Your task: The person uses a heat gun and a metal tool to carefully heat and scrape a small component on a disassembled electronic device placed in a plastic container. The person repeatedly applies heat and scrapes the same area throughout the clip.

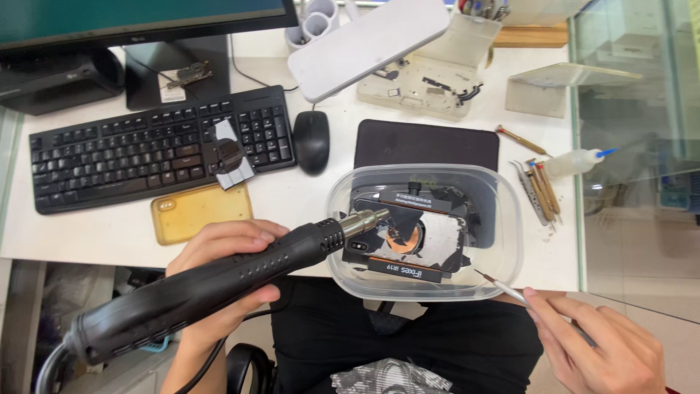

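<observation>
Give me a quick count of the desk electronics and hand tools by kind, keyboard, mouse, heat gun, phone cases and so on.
Keyboard: 1
Mouse: 1
Monitor: 1
Heat gun, in left hand: 1
Yellow phone case: 1
Clear plastic tub: 1
Thin pointed tool, in right hand: 1
Total: 7

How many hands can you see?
2. The left hand grips a black heat gun at lower left, its nozzle aimed into the clear plastic tub. The right hand holds a thin pointed tool at lower right.

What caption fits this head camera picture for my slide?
Left hand aims a black heat gun at an opened phone in a clear plastic tub; right hand holds a thin tool.
</observation>
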